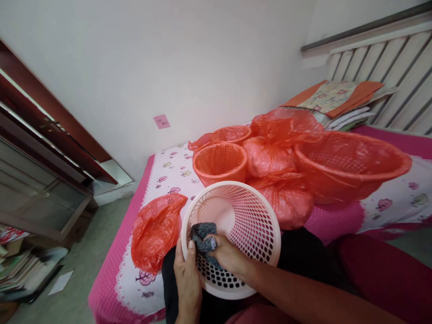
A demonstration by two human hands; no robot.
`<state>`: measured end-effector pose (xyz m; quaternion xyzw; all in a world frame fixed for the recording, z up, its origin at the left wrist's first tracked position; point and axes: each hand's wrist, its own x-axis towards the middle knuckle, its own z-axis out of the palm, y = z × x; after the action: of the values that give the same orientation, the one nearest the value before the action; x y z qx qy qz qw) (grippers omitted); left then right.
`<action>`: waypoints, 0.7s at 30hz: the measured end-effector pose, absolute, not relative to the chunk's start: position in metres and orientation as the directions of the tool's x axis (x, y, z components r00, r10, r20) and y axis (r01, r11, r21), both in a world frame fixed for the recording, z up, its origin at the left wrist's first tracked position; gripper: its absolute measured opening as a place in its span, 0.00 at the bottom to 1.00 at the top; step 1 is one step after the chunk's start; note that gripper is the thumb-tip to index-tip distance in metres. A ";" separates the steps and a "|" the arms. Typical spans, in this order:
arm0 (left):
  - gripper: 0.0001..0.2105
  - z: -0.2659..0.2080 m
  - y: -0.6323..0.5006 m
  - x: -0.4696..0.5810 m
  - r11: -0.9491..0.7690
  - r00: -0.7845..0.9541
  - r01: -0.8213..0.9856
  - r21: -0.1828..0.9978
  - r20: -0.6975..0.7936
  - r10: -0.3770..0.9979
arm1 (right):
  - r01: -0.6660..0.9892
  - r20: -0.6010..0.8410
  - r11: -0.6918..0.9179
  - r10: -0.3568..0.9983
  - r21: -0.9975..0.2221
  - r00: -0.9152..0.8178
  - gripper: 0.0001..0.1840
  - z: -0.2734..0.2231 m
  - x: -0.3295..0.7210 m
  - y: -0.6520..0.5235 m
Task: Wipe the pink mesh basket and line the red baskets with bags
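Observation:
A white perforated plastic basket (pixel 248 191) lies tilted on my lap, its mouth facing me. My left hand (pixel 189 274) grips the basket's left rim, thumb over the edge, the other fingers on the outside. Inside the basket, my right hand (pixel 226 254) is closed on a dark grey cloth (pixel 204 229), pressed against the left inner wall. To the left of the basket, a crumpled red plastic bag (pixel 157 234) rests on the bed. Right behind the basket stands an orange-red basket (pixel 219 162) lined with red plastic.
Filled red bags (pixel 286 202) and a larger lined basket (pixel 354 162) sit to the right on the bed (pixel 141 297). Folded bedding (pixel 337 99) is stacked by the white headboard (pixel 398 67). At left are a wooden door (pixel 54 117) and piled books (pixel 20 270).

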<state>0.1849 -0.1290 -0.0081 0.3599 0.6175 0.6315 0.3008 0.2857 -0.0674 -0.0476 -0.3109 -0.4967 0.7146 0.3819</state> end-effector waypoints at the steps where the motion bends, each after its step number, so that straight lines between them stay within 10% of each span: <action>1: 0.29 -0.006 -0.128 0.185 -0.047 -0.567 0.069 0.996 0.078 0.820 | -0.248 -0.060 -0.217 0.853 -0.944 -0.519 0.07 -0.045 0.287 -0.069; 21: 0.28 0.005 -0.131 0.185 -0.031 -0.588 0.133 0.991 0.104 0.802 | -0.194 0.219 0.126 0.770 -0.973 -0.600 0.12 -0.025 0.314 -0.085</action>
<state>0.1852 -0.1307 0.0046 0.3645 0.6412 0.6187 0.2705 0.3137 -0.0855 -0.0250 -0.2240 -0.6426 0.6220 0.3873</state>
